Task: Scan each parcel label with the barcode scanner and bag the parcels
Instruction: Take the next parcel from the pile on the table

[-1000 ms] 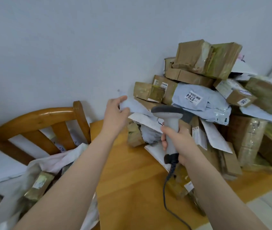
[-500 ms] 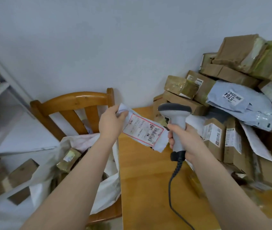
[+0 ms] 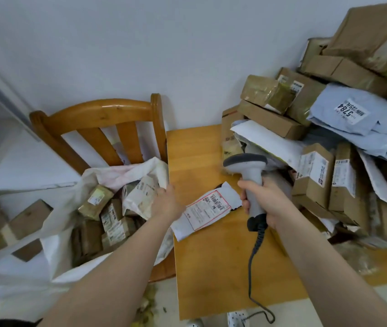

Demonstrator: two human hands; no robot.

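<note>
White wall [image 3: 140,43] is filling the background. At 2 o'clock a parcel pile [image 3: 317,175] is crowding the wooden table [image 3: 194,149]. At 9 o'clock a wooden chair [image 3: 98,112] is carrying a white bag [image 3: 62,244] holding parcels. At centre my left hand [image 3: 167,204] is gripping a white mailer [image 3: 185,226], label [image 3: 211,206] up. Just beside it, at 3 o'clock, my right hand [image 3: 263,201] is clenching the barcode scanner [image 3: 249,175] by its handle.
</note>
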